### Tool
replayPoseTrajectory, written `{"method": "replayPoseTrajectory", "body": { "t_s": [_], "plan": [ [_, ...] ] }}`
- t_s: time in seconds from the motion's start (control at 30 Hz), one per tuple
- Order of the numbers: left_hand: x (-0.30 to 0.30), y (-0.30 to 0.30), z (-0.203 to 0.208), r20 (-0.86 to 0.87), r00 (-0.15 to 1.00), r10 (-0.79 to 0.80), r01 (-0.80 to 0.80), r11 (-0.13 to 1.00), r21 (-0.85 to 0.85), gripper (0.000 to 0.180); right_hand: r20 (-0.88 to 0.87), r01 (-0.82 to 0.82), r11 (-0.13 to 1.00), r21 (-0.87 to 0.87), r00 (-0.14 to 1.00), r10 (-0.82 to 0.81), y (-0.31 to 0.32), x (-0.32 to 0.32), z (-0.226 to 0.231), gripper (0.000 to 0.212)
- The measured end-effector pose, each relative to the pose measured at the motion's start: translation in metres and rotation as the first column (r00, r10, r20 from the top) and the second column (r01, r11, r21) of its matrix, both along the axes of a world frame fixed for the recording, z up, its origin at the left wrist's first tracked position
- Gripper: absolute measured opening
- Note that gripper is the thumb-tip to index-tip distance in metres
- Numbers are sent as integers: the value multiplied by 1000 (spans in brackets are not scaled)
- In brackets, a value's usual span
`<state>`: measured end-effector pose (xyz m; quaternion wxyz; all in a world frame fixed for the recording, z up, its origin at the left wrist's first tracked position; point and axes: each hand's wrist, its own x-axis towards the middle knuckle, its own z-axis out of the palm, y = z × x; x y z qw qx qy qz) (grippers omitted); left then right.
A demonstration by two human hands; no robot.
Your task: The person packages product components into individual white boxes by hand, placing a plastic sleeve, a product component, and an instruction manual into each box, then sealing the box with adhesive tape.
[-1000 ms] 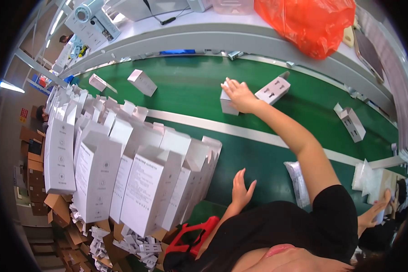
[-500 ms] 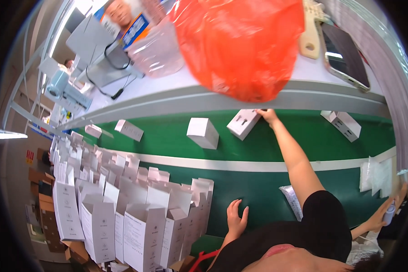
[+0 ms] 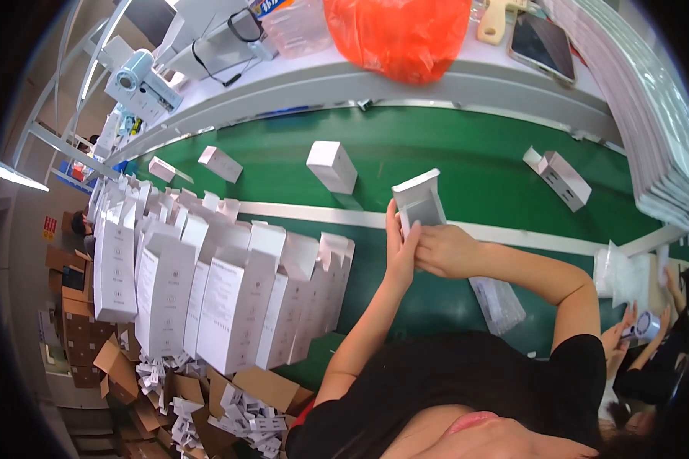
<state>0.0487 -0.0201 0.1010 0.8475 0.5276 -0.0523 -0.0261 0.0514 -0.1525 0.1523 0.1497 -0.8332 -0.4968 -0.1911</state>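
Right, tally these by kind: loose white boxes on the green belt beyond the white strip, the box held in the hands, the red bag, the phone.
Loose white boxes: 4
Held box: 1
Red bag: 1
Phone: 1
Total: 7

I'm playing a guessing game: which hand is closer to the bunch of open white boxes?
Left. The left hand is to the right of the open white boxes, with a gap between; the right hand is farther right.
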Motion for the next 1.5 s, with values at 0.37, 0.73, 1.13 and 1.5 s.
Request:
{"method": "replayPoseTrajectory", "body": {
  "t_s": [0.37,0.73,1.13,1.5],
  "plan": [
    [-22,-16,29,701,638,-317,-528,483,699,52,-733,905,104,412,261,629,-38,-80,-71,20],
    [-68,-77,61,-22,386,-922,-722,-317,616,69,-237,893,-329,307,406,883,4,-117,-92,21],
    [6,6,58,61,913,-403,-9,129,992,59,-832,881,-36,472,432,-346,-102,-166,-123,31],
    [-24,25,-30,-200,951,-236,291,898,330,76,-862,975,205,-86,30,-506,-94,-176,-151,45]
  ]
}}
